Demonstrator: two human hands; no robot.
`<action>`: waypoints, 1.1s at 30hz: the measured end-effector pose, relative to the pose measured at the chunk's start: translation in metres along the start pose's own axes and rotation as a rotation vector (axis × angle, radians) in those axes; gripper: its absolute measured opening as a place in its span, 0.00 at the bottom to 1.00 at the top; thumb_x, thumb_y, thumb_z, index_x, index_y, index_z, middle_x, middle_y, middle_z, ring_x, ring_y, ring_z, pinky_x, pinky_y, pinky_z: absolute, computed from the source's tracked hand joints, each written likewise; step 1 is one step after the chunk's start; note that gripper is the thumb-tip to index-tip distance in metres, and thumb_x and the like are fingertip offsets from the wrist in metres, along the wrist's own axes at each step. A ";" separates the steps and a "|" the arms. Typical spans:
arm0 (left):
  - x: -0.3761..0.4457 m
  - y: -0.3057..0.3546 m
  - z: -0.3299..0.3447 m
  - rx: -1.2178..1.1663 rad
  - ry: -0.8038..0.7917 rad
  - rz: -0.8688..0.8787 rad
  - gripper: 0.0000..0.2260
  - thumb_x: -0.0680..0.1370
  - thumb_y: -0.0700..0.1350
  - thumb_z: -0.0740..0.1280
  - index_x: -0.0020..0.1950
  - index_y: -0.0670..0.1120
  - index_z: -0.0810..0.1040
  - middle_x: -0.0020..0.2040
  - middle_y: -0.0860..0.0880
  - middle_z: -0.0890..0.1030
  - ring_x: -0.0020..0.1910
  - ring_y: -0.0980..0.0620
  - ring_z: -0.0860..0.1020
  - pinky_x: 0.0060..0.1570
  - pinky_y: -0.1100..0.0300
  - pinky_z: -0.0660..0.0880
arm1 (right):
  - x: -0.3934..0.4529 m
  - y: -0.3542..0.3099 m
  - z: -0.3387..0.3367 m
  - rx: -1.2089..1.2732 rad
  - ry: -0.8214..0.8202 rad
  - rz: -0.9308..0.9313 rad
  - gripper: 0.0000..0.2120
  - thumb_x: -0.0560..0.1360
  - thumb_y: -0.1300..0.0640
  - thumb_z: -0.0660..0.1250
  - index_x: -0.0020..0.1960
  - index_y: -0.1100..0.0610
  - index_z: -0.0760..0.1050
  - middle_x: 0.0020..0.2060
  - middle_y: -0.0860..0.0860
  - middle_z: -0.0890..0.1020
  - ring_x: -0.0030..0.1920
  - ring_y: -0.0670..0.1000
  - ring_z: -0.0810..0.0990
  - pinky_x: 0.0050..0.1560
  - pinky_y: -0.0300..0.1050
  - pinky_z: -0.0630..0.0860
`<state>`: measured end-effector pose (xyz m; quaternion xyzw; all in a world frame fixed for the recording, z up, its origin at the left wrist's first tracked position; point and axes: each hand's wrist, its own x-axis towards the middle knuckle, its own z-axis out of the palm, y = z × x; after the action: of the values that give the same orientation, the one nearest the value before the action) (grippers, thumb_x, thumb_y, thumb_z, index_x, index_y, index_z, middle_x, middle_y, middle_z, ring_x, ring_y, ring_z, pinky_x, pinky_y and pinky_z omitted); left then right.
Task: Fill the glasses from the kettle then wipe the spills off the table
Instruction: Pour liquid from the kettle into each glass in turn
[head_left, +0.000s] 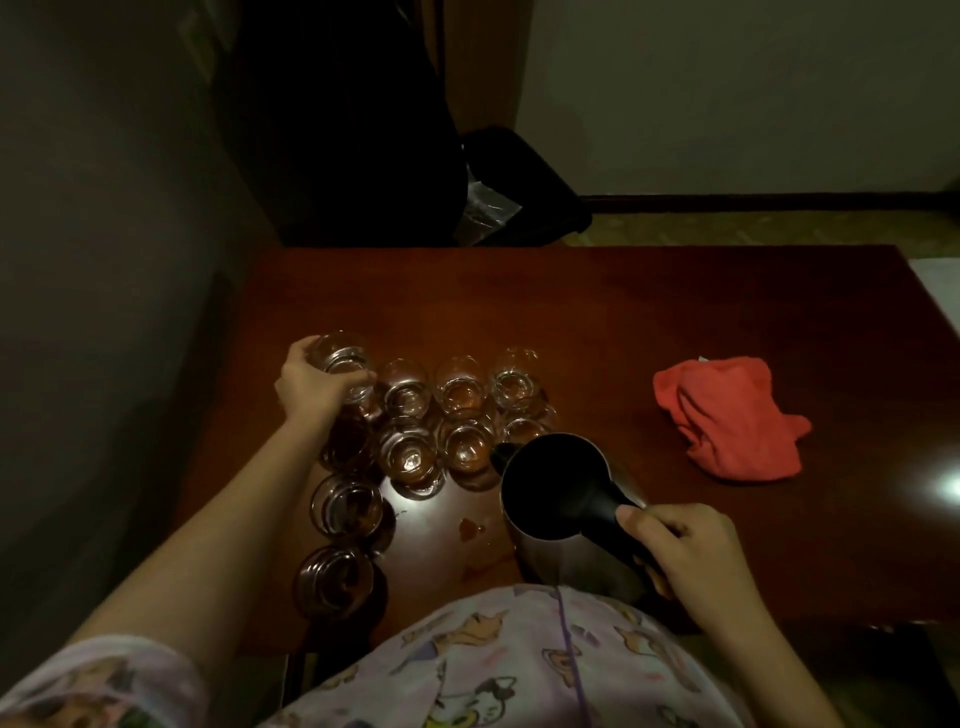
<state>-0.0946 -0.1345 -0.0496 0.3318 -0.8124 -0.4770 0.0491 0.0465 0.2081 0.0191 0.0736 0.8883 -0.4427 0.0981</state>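
Note:
Several small clear glasses (460, 410) stand in rows on the dark wooden table (623, 322). My left hand (311, 387) grips the far-left glass (343, 364) of the back row. My right hand (685, 551) holds the black handle of a steel kettle (556, 493), which stands or hovers low just right of the front glasses, its spout toward them. Two more glasses (345, 504) sit nearer me on the left. A small spill (470, 527) lies on the table left of the kettle, and a wet streak (488, 566) runs below it.
A crumpled red cloth (727, 415) lies on the table to the right. A dark chair and bag (363, 156) stand behind the table's far edge. A wall runs along the left. The table's near edge is at my body.

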 end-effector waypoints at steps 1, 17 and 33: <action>0.001 -0.002 0.001 0.011 -0.007 -0.012 0.37 0.60 0.44 0.80 0.67 0.49 0.69 0.63 0.45 0.74 0.62 0.44 0.72 0.61 0.48 0.72 | 0.000 0.000 0.000 -0.005 -0.001 0.000 0.22 0.66 0.44 0.63 0.19 0.55 0.67 0.14 0.52 0.67 0.18 0.46 0.64 0.29 0.46 0.61; 0.013 -0.006 0.007 0.144 -0.060 -0.076 0.39 0.62 0.51 0.79 0.68 0.46 0.65 0.64 0.43 0.73 0.62 0.41 0.72 0.60 0.44 0.71 | 0.002 0.003 -0.003 0.004 -0.008 0.042 0.30 0.61 0.34 0.59 0.23 0.63 0.67 0.17 0.52 0.66 0.21 0.49 0.64 0.31 0.46 0.60; 0.010 -0.014 0.004 0.184 -0.082 -0.055 0.38 0.63 0.46 0.78 0.69 0.46 0.65 0.65 0.42 0.73 0.63 0.40 0.72 0.60 0.44 0.71 | 0.006 -0.004 -0.005 -0.045 -0.022 0.033 0.33 0.62 0.32 0.57 0.26 0.65 0.70 0.16 0.53 0.66 0.20 0.47 0.65 0.30 0.46 0.62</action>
<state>-0.0967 -0.1420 -0.0658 0.3373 -0.8446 -0.4147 -0.0281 0.0390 0.2096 0.0234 0.0812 0.8954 -0.4219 0.1171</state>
